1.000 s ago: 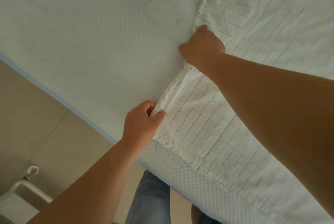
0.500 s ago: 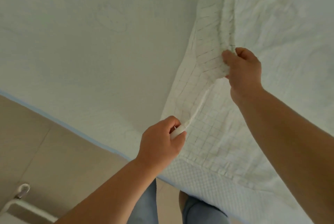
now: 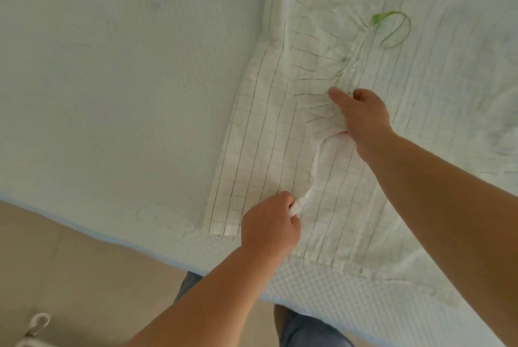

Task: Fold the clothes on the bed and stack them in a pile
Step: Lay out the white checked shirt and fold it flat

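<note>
Checked garment (image 3: 260,156) runs lengthwise away

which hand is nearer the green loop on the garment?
Right. The right hand grips bunched fabric just below the green loop; the left hand pinches the garment's edge far lower, near the mattress edge.

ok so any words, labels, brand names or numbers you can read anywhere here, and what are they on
None can be read.
White garment with thin dark grid lines: only the grid pattern, no tag or print in view.
Thin green loop lying on the garment: no lettering.
White quilted mattress: embossed shapes only, no text.
Left hand and right hand grip bunched cloth, which may hide a label.
</note>
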Motion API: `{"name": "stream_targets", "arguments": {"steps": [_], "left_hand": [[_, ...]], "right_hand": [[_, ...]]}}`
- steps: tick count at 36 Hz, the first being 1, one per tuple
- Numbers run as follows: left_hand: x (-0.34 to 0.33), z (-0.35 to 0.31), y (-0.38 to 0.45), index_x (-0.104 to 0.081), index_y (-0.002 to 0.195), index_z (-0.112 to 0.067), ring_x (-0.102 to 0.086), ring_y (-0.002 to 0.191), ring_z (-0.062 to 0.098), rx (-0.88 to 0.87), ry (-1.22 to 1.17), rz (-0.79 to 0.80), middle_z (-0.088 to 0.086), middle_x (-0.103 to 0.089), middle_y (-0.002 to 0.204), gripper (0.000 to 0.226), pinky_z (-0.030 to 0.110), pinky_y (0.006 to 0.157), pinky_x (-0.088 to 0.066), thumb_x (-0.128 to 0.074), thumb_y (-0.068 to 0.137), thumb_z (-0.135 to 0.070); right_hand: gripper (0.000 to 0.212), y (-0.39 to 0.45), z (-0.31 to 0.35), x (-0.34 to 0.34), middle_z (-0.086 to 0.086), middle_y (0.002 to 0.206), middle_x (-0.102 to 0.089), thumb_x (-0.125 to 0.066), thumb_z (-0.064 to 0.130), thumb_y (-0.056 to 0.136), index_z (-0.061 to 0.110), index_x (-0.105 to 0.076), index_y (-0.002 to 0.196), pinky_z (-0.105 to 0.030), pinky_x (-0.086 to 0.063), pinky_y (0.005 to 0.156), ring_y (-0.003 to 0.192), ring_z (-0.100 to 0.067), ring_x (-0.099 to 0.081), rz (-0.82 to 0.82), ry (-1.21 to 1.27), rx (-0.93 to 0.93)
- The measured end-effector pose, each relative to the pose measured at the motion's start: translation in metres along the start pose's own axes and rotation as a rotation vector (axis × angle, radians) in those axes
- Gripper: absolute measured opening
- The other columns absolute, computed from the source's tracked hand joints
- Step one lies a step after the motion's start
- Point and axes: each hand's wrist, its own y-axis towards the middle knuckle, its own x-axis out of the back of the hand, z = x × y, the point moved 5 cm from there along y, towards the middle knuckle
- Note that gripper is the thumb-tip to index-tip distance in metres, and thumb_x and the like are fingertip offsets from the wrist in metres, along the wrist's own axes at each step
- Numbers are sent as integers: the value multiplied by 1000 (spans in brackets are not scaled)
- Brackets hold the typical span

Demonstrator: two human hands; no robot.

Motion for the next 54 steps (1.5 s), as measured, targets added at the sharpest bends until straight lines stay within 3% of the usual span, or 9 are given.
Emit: {"name": "stream_targets", "arguments": {"steps": [5,9,15,22,25,32,44,50,54], "left_hand": [[-1,1,0,-44,82,-34,-49,57,2,-25,7,84,-14,-48,65,10,16,51,-35,-52,87,-34],[15,-3,1,-46,83,-35,-45,60,-2,-104,-15,128,-17,-46,66,17,16,56,-34,-48,83,-52],[77,-12,27,-64,103,-12,-59,92,15,-277,-42,-247,0,-63,97,26,23,84,-41,-54,86,-30],[123,-26,113,-27,147,-19,-15,143,22,-247,170,-288,4,-21,155,58,37,114,-12,-46,93,-33],[127,-34,142,-12,150,-22,-2,145,20,-280,247,-262,3,-5,158,64,37,115,-6,-40,95,-37],[122,-28,178,11,148,-27,14,144,21,-283,477,-173,5,15,157,76,39,113,8,-32,91,-54],[147,-53,205,1,150,-19,11,144,17,-412,433,-271,5,9,158,77,37,113,8,-36,90,-50],[158,-78,263,7,149,-23,15,144,18,-414,487,-180,5,16,157,75,40,115,8,-31,93,-54],[157,-80,272,9,149,-28,17,143,21,-455,585,-199,5,16,157,79,42,111,14,-29,89,-63]], "right_hand": [[20,2,3,11,9,75,-54,-62,41,85,21,-58,90,-20,-38,51,64,-8,-50,-106,-130,105],[28,-5,-2,13,7,59,-39,-57,35,87,20,-43,69,-23,-30,43,50,-10,-36,-91,-225,91],[22,-3,-11,14,6,58,-37,-54,27,85,19,-40,70,-21,-26,38,48,-10,-32,-88,-269,66],[48,17,10,23,4,93,-67,-66,57,74,18,-63,101,-35,-52,75,87,-18,-64,-80,31,-106],[25,31,26,23,2,89,-69,-73,41,76,19,-65,87,-38,-54,83,86,-20,-67,-63,102,-101],[16,23,19,21,7,75,-53,-55,32,89,26,-46,78,-25,-39,50,64,-11,-50,-264,-62,14],[58,2,12,17,4,121,-46,-49,12,87,27,-30,140,-40,-53,78,98,-16,-54,-297,-177,62],[69,13,11,16,9,118,-51,-55,51,83,28,-28,141,-43,-49,87,104,-15,-54,-281,-45,-41],[54,34,25,19,13,91,-57,-66,47,80,24,-47,125,-25,-41,60,80,-10,-57,-279,-23,-52]]}}
